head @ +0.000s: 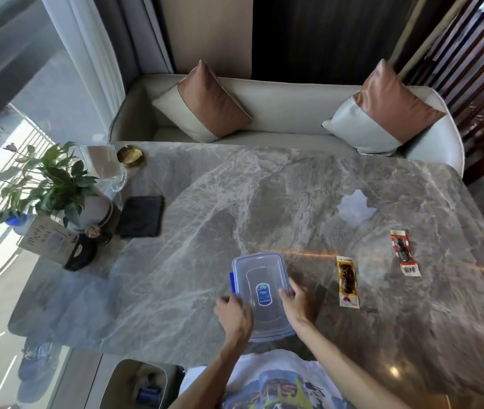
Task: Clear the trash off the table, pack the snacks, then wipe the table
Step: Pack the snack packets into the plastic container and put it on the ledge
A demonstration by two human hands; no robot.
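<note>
A clear plastic storage box (260,273) with a blue-rimmed lid and blue clips lies on the grey marble table (205,208) near the front edge. My left hand (233,315) grips its left side by the clip and my right hand (297,301) holds its right edge. To the right of the box lie two packed snacks: a yellow-wrapped one (347,281) and a red-and-white one (405,252) farther right. A folded dark cloth (142,216) rests on the left part of the table.
A potted plant (55,184), a card sign (47,242), a glass tray (103,166) and a gold ashtray (130,155) crowd the table's left end. A white sofa (279,113) with two cushions stands behind. A bin (140,382) sits below the front edge.
</note>
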